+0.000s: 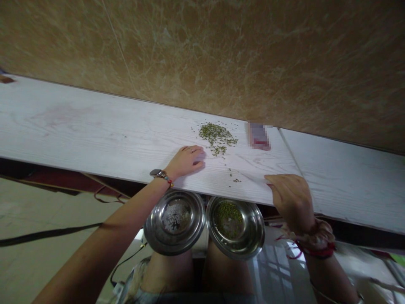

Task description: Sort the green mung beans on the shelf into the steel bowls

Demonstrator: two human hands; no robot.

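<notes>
A loose pile of small green beans [217,134] lies on the white wood-grain tabletop, with a few stray beans [236,180] trailing toward the near edge. My left hand [186,161] rests on the table just left of the pile, its fingers stretched out and thumb apart, holding nothing visible. To the right of the stray beans, my right hand [291,192] is over the table with its fingers pressed together and pointing left. What its fingertips hold, if anything, is too small to make out.
Two steel bowls sit above my legs, below the table edge: the left bowl [150,223] contains white grains, the right bowl [255,215] green beans. A blurred-out rectangular object [259,135] lies near the wall. The brown marbled wall [202,55] borders the table's far side.
</notes>
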